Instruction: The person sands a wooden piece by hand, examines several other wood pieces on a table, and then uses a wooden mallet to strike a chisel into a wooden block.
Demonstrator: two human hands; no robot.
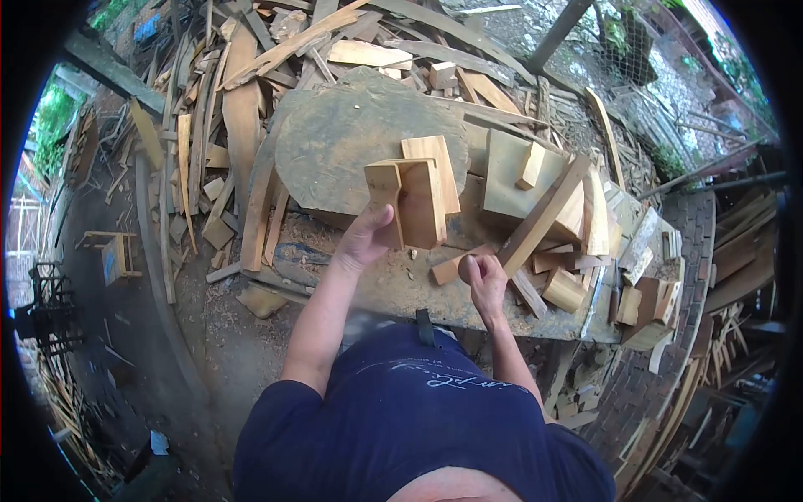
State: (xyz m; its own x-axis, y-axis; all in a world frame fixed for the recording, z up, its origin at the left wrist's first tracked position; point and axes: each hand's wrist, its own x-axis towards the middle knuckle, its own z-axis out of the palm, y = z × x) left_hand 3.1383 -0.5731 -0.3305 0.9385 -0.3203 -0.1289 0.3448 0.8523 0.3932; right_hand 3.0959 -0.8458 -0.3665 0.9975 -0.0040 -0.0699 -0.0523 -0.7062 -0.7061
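Note:
My left hand is wrapped around the lower left of a wooden piece made of joined boards, one with a curved edge. It holds the piece up over the workbench, in front of a round slab. Another pale board shows right behind the piece and overlaps it in this view. To the right, my right hand is closed, thumb up, with a small brown edge showing at its fingers; I cannot tell what it grips. A reddish wood block lies just beside that hand.
A large round wooden slab lies on the bench. A long squared beam leans over wood blocks on the right. Scrap planks are heaped behind and left. A small wooden frame stands on the ground at left.

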